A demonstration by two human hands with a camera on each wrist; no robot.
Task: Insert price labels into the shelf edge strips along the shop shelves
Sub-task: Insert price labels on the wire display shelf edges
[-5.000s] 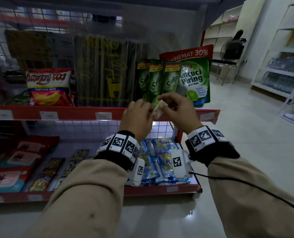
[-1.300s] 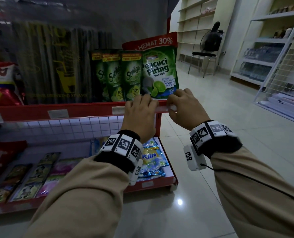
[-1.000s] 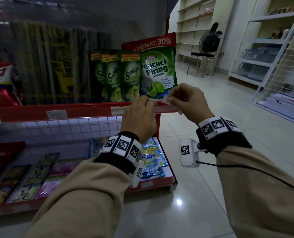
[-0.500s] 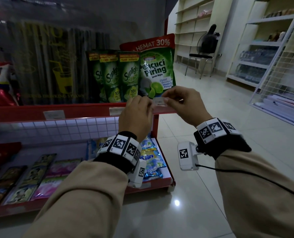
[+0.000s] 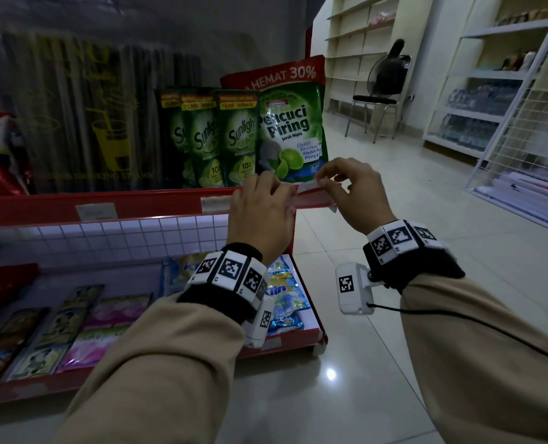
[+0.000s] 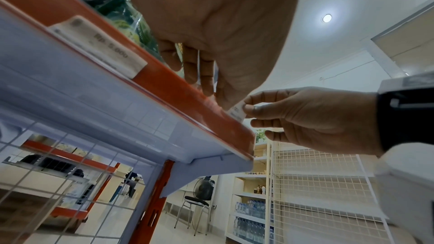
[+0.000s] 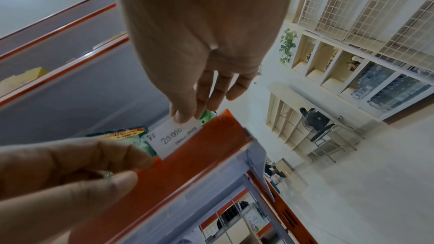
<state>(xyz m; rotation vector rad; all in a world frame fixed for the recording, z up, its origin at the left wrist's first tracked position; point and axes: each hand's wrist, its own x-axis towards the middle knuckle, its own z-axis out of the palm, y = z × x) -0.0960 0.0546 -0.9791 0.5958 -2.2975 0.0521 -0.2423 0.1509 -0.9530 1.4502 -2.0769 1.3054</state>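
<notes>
A white price label (image 7: 173,136) reading "Rp 20.000" stands at the top edge of the red shelf edge strip (image 7: 211,147), near the shelf's right end. My right hand (image 5: 323,184) pinches the label's upper right corner between thumb and fingertips (image 7: 185,116). My left hand (image 5: 266,197) curls over the strip (image 5: 157,203) just left of the label (image 5: 307,186) and grips it, fingers (image 6: 199,75) over the top and thumb in front. In the left wrist view, the label (image 6: 237,111) shows only as a corner beside my right hand (image 6: 305,116).
Green dish soap pouches (image 5: 266,136) stand right behind the strip. Another label holder (image 6: 101,47), reading "Rp 5.000", sits further left on the strip. Sachets (image 5: 74,328) lie on the lower shelf. Tiled floor, a chair (image 5: 375,100) and white shelving (image 5: 477,110) are at the right.
My right hand has brought the label down from above the shelf edge onto the strip's top edge. My left hand stays on the strip.
</notes>
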